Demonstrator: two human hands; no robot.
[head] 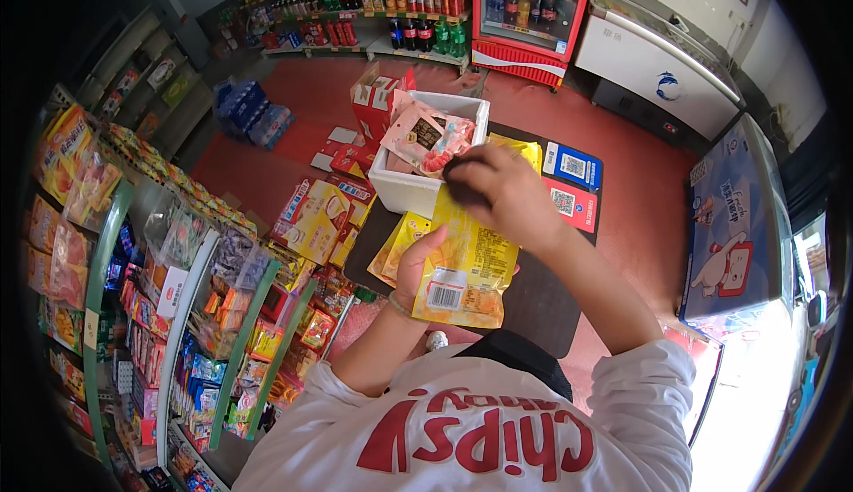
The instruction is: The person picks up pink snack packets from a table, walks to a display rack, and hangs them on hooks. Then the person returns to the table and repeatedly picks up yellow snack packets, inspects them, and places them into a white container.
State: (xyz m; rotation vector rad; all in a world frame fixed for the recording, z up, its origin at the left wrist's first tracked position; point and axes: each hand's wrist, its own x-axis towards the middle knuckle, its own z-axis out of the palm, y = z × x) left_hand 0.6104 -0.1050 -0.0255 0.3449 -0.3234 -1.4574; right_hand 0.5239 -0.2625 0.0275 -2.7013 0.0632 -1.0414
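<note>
My left hand (418,264) grips a yellow plastic snack bag (476,252) by its left edge, back side up, with a barcode and printed text showing. Over the bag's top end is my right hand (512,192), fingers bent around a dark, blurred item (464,182), perhaps a cloth. That item seems to touch the bag, though the contact is partly hidden. Just beyond stands a white foam box (405,191) holding pink snack packets (426,135). More yellow bags (400,242) lie on the dark table (540,305) beneath and beside the held one.
Blue and red code cards (573,165) lie at the table's right. Cartons (320,219) are stacked to its left, near snack shelves (220,332). Wrapped bottle packs (253,116) sit on the red floor. A drinks fridge (523,19) and chest freezers (656,59) stand beyond.
</note>
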